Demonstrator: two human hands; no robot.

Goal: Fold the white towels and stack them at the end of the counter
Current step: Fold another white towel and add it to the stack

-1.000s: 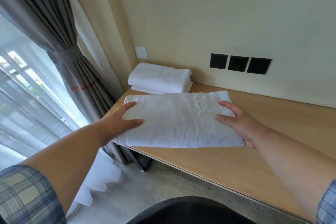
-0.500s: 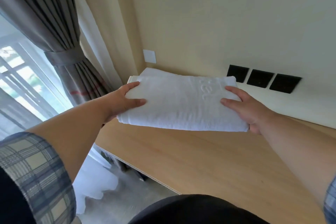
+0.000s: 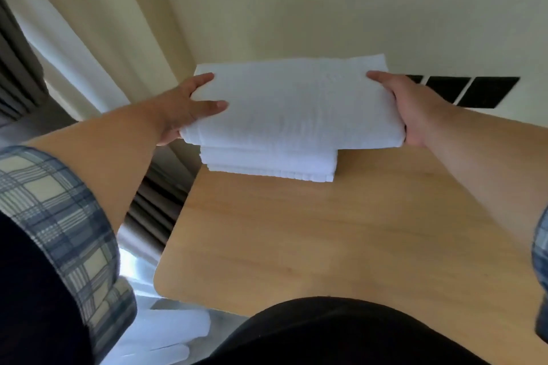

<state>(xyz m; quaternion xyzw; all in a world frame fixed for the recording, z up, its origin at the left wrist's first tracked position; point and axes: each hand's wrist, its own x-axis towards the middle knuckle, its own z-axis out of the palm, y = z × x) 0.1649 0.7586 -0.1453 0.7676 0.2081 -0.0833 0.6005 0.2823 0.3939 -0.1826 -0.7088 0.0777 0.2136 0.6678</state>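
Wooden counter (image 3: 326, 231); left hand (image 3: 182, 111), right hand (image 3: 413, 111), fingers (image 3: 213, 105) round folded towel (image 3: 296, 104).

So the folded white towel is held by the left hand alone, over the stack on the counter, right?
No: both hands hold it. The head view shows the left hand and the right hand gripping opposite ends of the towel, over the stack on the counter.

My folded towel (image 3: 293, 104) hides most of the stack (image 3: 268, 164); my left hand (image 3: 181, 107) and right hand (image 3: 415, 109) lie partly beneath it.
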